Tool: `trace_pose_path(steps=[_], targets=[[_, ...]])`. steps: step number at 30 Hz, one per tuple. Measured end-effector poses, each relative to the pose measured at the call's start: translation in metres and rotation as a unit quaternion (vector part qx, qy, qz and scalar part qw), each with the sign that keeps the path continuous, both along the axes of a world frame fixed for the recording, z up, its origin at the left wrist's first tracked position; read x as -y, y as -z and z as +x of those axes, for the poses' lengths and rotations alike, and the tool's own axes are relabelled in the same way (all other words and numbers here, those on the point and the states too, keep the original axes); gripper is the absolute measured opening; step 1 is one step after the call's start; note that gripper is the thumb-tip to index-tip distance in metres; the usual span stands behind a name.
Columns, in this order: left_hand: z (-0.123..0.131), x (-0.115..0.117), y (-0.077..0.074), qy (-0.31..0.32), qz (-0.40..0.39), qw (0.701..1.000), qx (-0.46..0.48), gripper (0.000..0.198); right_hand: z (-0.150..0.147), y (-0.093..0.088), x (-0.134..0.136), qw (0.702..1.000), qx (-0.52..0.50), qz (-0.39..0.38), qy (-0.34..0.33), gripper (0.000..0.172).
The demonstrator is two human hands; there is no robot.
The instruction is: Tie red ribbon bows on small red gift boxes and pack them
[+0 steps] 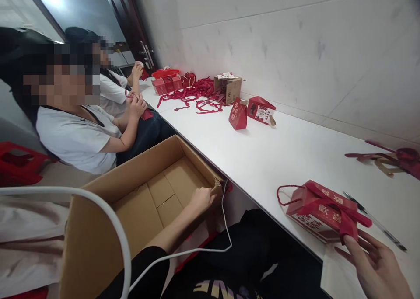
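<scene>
My left hand (201, 201) is closed on the rim of a large open cardboard box (131, 176), near its corner beside the table edge. Only bare cardboard shows inside the visible part of that box. On the table at right stands a red gift box (323, 211) with a twisted cord handle, pale lettering and a red ribbon (331, 207) tied in a bow. My right hand (377, 259) grips its near right end, thumb against the ribbon's tail and the fingers partly hidden behind the box.
A pen (377, 222) lies beside the gift box. Loose ribbons (393, 157) rest near the wall. Farther along the white table (275, 159) are two red boxes (238, 115), a small carton (229, 89) and a ribbon pile (203, 89). Two co-workers sit at left. A white cable (197, 249) crosses my lap.
</scene>
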State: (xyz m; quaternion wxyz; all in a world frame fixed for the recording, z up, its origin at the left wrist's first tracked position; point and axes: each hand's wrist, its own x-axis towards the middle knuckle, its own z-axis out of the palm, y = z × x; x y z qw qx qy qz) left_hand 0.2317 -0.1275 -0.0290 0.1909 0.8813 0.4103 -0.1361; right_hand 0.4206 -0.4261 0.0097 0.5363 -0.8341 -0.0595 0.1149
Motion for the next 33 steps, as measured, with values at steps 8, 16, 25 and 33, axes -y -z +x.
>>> trace_pose_path(steps=[8,16,25,33], targets=[[0.057,0.026,0.02,0.006,-0.014,1.0,0.023,0.033,-0.003,-0.005,-0.005,0.998,-0.054,-0.024,0.029,0.075],[0.075,0.034,0.021,0.05,-0.012,0.999,0.007,0.039,0.002,0.008,-0.002,0.996,0.066,0.031,-0.043,0.098],[0.058,0.008,0.003,0.082,0.047,0.995,-0.036,0.034,0.022,-0.005,-0.018,0.986,0.02,0.092,-0.14,0.112],[0.045,0.001,-0.006,0.083,0.033,0.993,-0.074,0.035,0.019,-0.016,-0.026,0.979,0.053,0.119,-0.159,0.105]])
